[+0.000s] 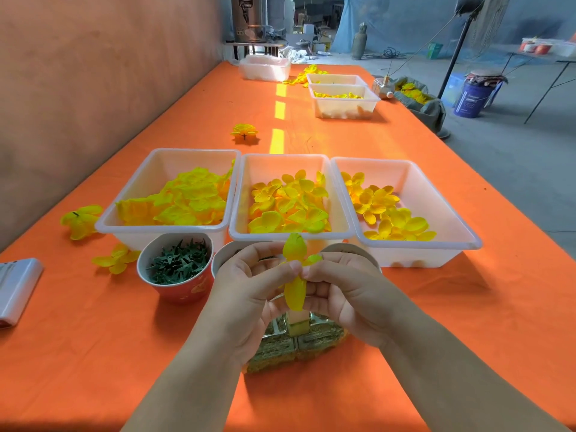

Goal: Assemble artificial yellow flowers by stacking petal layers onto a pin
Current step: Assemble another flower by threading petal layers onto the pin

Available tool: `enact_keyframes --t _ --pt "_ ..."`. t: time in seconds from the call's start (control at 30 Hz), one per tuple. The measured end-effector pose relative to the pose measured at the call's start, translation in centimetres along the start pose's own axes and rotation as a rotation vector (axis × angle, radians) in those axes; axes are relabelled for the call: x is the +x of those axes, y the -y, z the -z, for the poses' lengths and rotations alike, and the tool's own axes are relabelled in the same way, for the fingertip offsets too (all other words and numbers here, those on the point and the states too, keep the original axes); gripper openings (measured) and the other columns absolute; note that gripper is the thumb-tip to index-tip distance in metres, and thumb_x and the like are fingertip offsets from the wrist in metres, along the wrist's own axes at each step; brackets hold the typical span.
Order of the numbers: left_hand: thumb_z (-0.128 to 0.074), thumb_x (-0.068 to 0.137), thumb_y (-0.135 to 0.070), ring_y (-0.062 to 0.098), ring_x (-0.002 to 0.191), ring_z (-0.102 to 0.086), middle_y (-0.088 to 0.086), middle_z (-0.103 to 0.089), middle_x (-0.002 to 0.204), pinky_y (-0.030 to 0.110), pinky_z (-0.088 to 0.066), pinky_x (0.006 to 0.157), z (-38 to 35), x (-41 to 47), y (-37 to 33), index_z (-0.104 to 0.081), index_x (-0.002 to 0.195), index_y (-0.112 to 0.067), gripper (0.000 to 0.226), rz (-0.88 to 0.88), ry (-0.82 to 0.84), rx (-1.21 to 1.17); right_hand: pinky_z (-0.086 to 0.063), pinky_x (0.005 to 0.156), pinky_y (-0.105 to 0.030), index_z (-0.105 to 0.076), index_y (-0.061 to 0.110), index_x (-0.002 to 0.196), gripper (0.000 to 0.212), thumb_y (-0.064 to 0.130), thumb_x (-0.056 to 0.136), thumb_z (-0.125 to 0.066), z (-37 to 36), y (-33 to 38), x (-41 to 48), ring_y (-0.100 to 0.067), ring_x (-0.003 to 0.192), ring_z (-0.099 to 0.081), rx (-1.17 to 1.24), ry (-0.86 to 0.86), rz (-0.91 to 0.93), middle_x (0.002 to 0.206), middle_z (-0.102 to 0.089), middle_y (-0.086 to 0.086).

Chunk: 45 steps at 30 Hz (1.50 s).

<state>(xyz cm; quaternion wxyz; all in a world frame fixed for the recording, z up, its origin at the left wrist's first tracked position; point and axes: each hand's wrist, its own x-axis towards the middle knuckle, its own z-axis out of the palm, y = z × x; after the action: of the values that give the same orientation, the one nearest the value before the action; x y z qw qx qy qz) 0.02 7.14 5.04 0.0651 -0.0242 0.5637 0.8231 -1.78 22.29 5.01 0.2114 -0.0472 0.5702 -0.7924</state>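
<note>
From my end I've got the long orange surface [420,322] with three white tubs [288,156] of yellow petals in a row, plus a red cup [184,291] of green bits just in front of the left one. Left grip [249,294] and right grip [346,291] meet fingertip to fingertip, both pinching one yellow petal layer [295,295], held above a small block stand [299,327].
</note>
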Motion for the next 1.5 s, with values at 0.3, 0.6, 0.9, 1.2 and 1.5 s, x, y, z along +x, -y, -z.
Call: enact_keyframes --t 0.3,0.6,0.9,1.2,1.5 --pt "-0.067 0.089 -0.001 0.010 0.065 -0.072 0.001 -0.076 0.079 0.019 -0.052 0.048 0.4 0.6 0.7 -0.069 0.104 -0.012 0.019 0.066 -0.031 -0.031 -0.051 0.065 -0.032 -0.072 0.017 0.071 0.008 0.013 0.076 -0.067 0.4 -0.4 0.4 -0.019 0.067 -0.064 -0.031 -0.037 -0.113 0.080 -0.069 -0.009" --pt "-0.067 0.088 0.003 0.015 0.066 -0.068 0.015 -0.071 0.088 0.021 -0.049 0.049 1.3 1.0 2.0 -0.066 0.107 -0.009 0.023 0.087 -0.087 0.098 -0.053 0.056 -0.026 -0.065 0.009 0.087 0.009 0.016 0.092 -0.067 1.1 -1.0 0.3 -0.017 0.059 -0.067 -0.312 -0.165 -0.089 0.074 -0.073 -0.008" --pt "-0.073 0.081 0.002 0.018 0.065 -0.050 0.009 -0.054 0.071 0.028 -0.034 0.049 1.9 1.6 2.6 -0.064 0.113 -0.013 0.036 0.127 -0.080 0.219 -0.050 0.054 -0.025 -0.066 0.012 0.077 0.012 0.015 0.089 -0.068 1.4 -1.9 0.5 -0.018 0.053 -0.062 -0.380 -0.199 -0.140 0.069 -0.070 -0.010" --pt "-0.070 0.070 -0.011 0.013 0.070 -0.058 -0.004 -0.067 0.085 0.031 -0.044 0.061 2.4 1.2 2.8 -0.074 0.087 -0.030 0.026 -0.026 -0.123 0.383 -0.045 0.045 -0.019 -0.064 0.009 0.081 0.012 0.017 0.089 -0.069 1.7 -2.0 0.4 -0.015 0.047 -0.063 -0.420 -0.206 -0.172 0.059 -0.066 -0.002" --pt "-0.079 0.069 -0.034 0.011 0.099 -0.066 -0.007 -0.069 0.097 0.035 -0.057 0.079 2.9 0.9 1.9 -0.077 0.078 -0.030 0.009 -0.221 0.042 0.582 -0.054 0.052 -0.027 -0.060 0.015 0.116 0.044 0.030 0.080 -0.080 1.6 -2.1 -0.7 -0.025 0.065 -0.073 -0.188 -0.078 -0.268 0.075 -0.072 -0.008"
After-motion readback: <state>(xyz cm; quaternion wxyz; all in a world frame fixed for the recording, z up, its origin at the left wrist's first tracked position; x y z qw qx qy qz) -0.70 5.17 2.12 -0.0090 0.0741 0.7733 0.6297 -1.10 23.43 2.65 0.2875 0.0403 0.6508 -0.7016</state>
